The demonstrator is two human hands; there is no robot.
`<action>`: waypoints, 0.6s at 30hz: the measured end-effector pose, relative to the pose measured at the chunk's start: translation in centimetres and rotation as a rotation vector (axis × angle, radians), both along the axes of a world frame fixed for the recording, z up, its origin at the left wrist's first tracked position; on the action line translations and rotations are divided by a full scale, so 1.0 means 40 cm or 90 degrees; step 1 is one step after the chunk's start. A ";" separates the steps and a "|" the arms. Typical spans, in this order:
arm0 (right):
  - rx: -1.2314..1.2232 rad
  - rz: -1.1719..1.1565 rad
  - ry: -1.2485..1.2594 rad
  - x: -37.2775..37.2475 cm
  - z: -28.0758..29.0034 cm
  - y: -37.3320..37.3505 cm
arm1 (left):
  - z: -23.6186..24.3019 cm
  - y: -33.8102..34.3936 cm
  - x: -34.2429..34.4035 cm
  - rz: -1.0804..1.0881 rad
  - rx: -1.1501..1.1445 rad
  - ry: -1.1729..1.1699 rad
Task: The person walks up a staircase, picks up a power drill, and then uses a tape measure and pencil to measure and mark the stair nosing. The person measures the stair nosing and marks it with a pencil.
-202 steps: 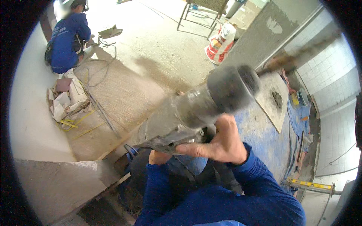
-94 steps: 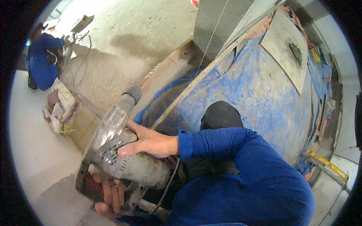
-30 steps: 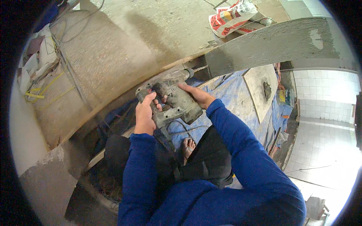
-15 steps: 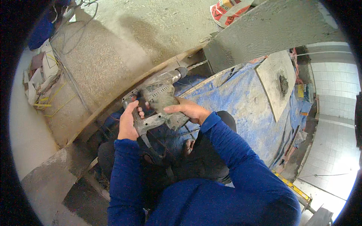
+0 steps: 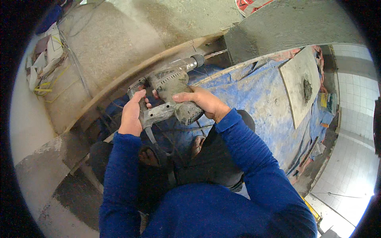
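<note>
A dusty grey rotary hammer drill lies across both of my hands. My left hand wraps round its rear D-shaped handle, fingers curled through near the trigger. Under and around the motor housing is my right hand, its thumb on the near side and its other fingers hidden behind the body. From the black chuck a spiral drill bit points right and away, its tip close to the edge of a grey cement-coated slab. The power cord hangs down from the handle toward my legs.
A curved wooden edge runs past the drill. Dusty blue sheeting covers the right side, with a board bearing mortar on it. Left lies a torn bag near cables. Yellow spirit level at lower right; white tiles beyond.
The drill and both hands sit slightly higher and farther right in view, the bit's tip still by the slab. The view has shifted, and a bare foot now shows below the drill. Both grips stay the same.
</note>
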State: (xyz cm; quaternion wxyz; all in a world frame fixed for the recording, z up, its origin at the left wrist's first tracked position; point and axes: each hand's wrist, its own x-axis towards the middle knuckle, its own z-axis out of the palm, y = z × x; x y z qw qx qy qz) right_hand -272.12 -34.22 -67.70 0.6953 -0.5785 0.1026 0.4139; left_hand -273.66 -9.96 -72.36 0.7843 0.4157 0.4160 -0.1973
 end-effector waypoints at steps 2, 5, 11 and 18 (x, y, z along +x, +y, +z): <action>0.006 -0.002 0.015 0.002 0.003 0.001 | 0.006 0.000 0.003 -0.007 0.016 0.005; 0.016 -0.001 0.032 0.001 0.004 0.004 | 0.002 0.003 -0.001 0.006 0.008 0.022; -0.013 -0.006 0.031 -0.004 -0.002 0.013 | -0.027 0.014 -0.010 0.016 -0.015 0.000; -0.035 -0.013 0.025 -0.005 0.016 0.010 | -0.036 0.002 0.004 0.007 -0.024 -0.002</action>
